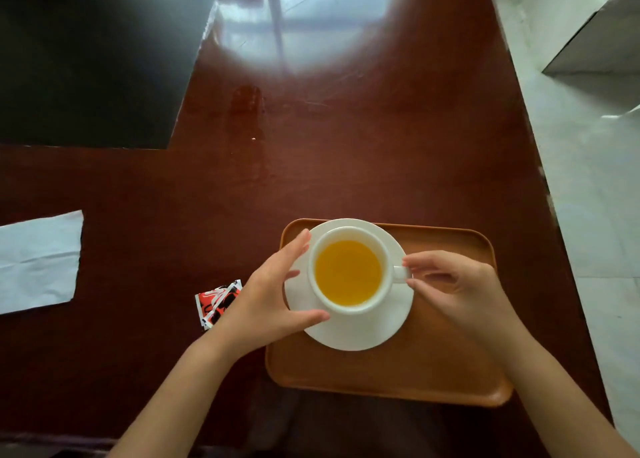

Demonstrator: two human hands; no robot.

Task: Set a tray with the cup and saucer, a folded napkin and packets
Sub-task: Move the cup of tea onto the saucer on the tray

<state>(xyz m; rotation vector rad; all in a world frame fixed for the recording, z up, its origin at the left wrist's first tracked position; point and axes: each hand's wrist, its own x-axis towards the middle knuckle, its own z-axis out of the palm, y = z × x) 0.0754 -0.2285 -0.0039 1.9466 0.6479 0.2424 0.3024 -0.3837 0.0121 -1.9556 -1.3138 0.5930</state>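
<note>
A white cup point(348, 303) full of yellow-orange drink stands on a white saucer point(360, 334) in the far left part of the brown wooden tray point(408, 371). My left hand point(266, 302) cups the left side of the cup, fingers straight, thumb at the saucer's near edge. My right hand point(453, 284) pinches the cup's handle point(400, 273) between thumb and forefinger. Red, black and white packets point(216, 302) lie on the table left of the tray, partly hidden by my left hand. A white napkin point(38, 260) lies flat at the far left.
The dark red glossy table point(311, 167) stretches ahead, with bright glare at the far end. A black panel point(90, 59) fills the far left. The table's right edge drops to a pale tiled floor point(595, 198).
</note>
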